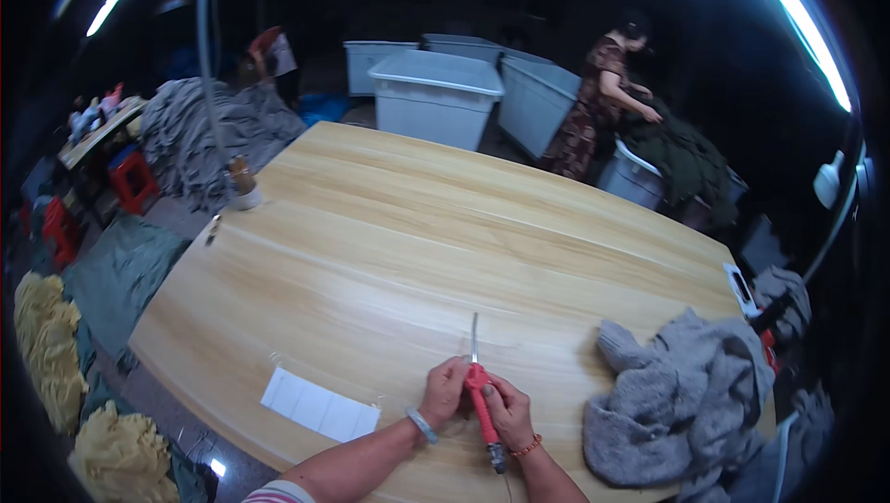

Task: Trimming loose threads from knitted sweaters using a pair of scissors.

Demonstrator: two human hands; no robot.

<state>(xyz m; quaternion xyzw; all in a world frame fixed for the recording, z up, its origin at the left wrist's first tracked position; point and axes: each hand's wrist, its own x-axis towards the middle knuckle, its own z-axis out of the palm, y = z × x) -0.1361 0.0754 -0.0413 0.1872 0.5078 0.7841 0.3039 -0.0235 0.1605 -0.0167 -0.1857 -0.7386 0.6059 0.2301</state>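
Observation:
Above the near part of the wooden table (389,216), both of my hands are on a red air blow gun (485,413) with a thin metal nozzle pointing away from me and a fitting at its back end. My right hand (512,410) is closed around the red body, thumb on top. Beside its front end, my left hand (443,392) is closed, its fingertips against the tool near the nozzle's base; some of its fingers are hidden. To the right of my hands lies a crumpled grey knit garment (663,396).
A white paper strip (320,406) lies left of my forearm. A cup (245,195) stands at the far left corner, near a pole. Beyond the table are grey bins (436,104) and a person (607,86) handling dark green fabric. Fabric heaps (199,132) lie to the left.

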